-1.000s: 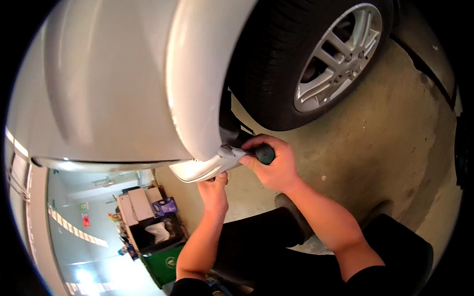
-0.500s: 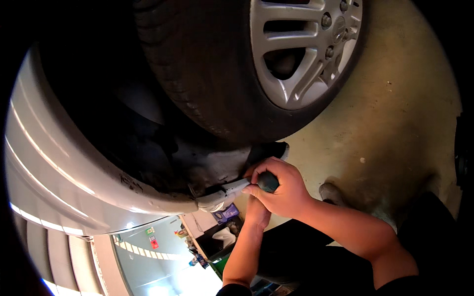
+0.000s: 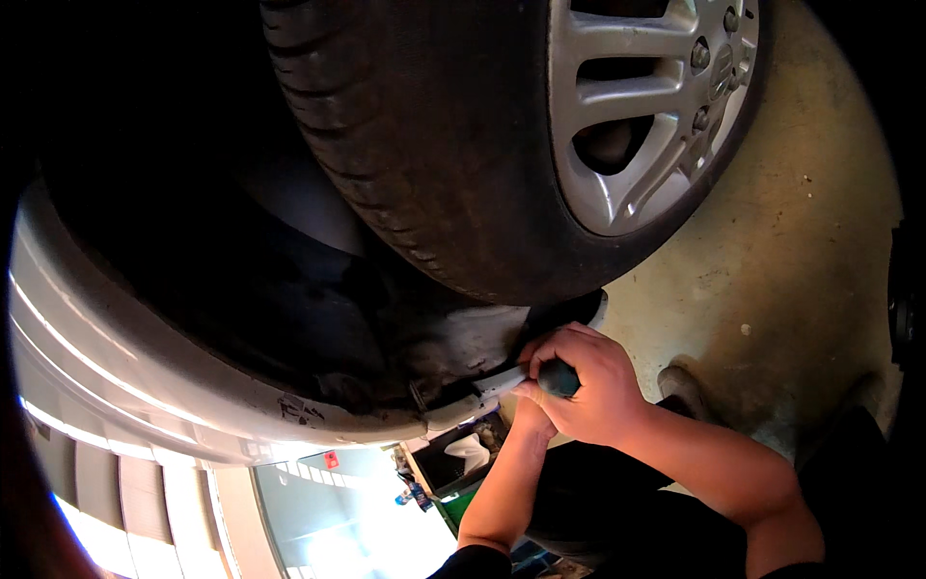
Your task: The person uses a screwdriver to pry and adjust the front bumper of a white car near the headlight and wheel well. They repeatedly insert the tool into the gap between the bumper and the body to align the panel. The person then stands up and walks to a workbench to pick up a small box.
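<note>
A black tyre (image 3: 424, 145) on a silver alloy wheel (image 3: 627, 193) hangs above my hands, beside a dark wheel arch. Along the arch runs a scuffed pale bumper edge (image 3: 251, 396), with a narrower pale strip (image 3: 497, 383) at my fingertips. My right hand (image 3: 593, 386) is closed round the dark, rounded handle (image 3: 559, 377) of a tool, whose far end I cannot make out. My left hand (image 3: 533, 418) is just behind and below it at the strip; its fingers are mostly hidden by my right hand.
Concrete floor (image 3: 772, 241) lies beyond the wheel, with my shoe (image 3: 680, 386) on it below. A bin (image 3: 461, 502) holding white material stands behind my left forearm. Shutter-like slats (image 3: 135, 502) and a bright pale surface (image 3: 318, 511) show at the lower left.
The view has swung from the outer body panel into the wheel arch. In the picture both hands sit further right and lower, and my left hand now lies behind my right, which still grips the handle.
</note>
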Demonstrator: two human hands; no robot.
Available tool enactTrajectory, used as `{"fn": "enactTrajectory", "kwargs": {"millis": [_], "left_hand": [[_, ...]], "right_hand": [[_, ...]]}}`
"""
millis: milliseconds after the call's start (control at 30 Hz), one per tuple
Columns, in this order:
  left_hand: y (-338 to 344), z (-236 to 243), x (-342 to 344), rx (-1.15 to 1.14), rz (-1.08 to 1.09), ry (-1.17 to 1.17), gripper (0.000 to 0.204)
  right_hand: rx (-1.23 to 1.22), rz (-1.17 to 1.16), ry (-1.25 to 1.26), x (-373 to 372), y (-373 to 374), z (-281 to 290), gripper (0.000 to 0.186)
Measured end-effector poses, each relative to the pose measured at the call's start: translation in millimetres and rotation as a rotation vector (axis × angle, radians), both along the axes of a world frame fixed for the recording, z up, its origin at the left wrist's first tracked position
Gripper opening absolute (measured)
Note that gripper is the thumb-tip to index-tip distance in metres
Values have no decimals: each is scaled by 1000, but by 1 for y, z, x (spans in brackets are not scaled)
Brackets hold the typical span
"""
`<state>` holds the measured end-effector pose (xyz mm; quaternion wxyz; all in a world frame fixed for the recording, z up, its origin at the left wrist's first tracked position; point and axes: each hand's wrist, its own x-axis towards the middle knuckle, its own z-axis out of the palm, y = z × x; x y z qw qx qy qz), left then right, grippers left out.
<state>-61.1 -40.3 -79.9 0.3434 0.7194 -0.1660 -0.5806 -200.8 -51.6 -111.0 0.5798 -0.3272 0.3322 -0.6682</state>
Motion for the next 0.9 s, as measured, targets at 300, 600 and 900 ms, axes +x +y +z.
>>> {"fn": "enactTrajectory", "kwargs": {"millis": [300, 600, 900], "left_hand": [[0, 0, 7, 25, -16, 38, 39], [10, 2, 11, 65, -42, 39, 39], [47, 38, 18, 187, -219, -97, 40]], "right_hand": [[-25, -31, -100, 0, -1, -3, 27], [12, -29, -35, 4, -4, 4, 30], [33, 24, -22, 3, 2, 9, 31]]}}
